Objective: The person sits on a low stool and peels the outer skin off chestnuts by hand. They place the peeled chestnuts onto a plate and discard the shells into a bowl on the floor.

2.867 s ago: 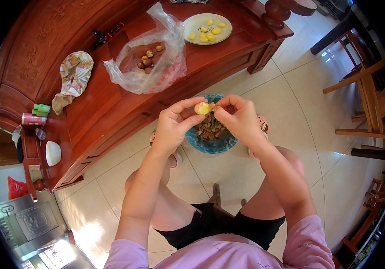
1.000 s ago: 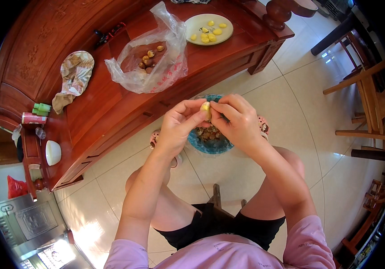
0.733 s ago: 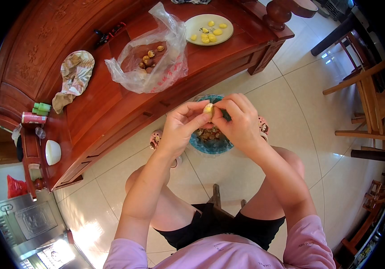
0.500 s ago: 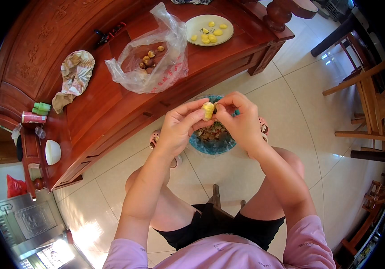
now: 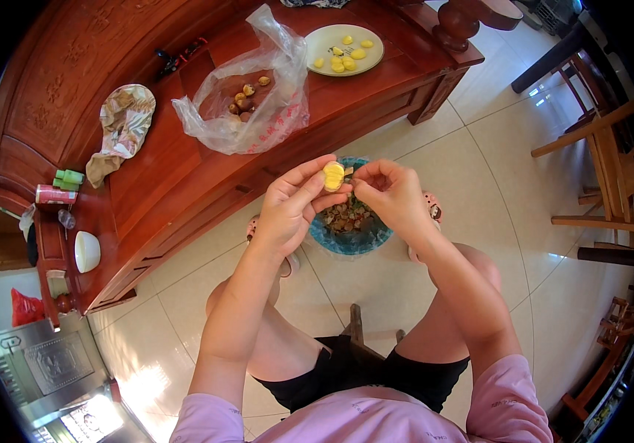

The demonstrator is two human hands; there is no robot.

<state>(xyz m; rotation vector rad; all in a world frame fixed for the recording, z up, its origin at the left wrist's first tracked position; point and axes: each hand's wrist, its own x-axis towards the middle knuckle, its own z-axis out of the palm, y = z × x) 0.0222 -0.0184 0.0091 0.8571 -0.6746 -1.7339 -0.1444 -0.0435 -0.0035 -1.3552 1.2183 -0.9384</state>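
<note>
My left hand (image 5: 291, 207) pinches a peeled yellow chestnut (image 5: 334, 176) between thumb and fingers. Close on its right, my right hand (image 5: 391, 190) has thumb and forefinger pressed together; what sits between them is too small to make out. A small pale bit, perhaps shell or skin, shows by those fingertips. Both hands are above a blue bin (image 5: 346, 249) between my feet, its bottom covered with brown shell scraps (image 5: 346, 218). Unpeeled and split chestnuts (image 5: 243, 103) lie in a clear plastic bag (image 5: 280, 111) on the wooden bench. Beside it an oval plate (image 5: 324, 38) bears several yellow chestnuts.
The red-brown carved bench (image 5: 162, 177) runs from the left to the far side. On it are crumpled paper (image 5: 126, 122), a white bowl (image 5: 87, 251) and a pink can (image 5: 56, 193). Wooden chairs (image 5: 612, 162) stand at the right on the tiled floor.
The chestnut has shifted slightly left and turned in my left hand, showing a broader yellow face. My right fingertips have drawn a little away from it.
</note>
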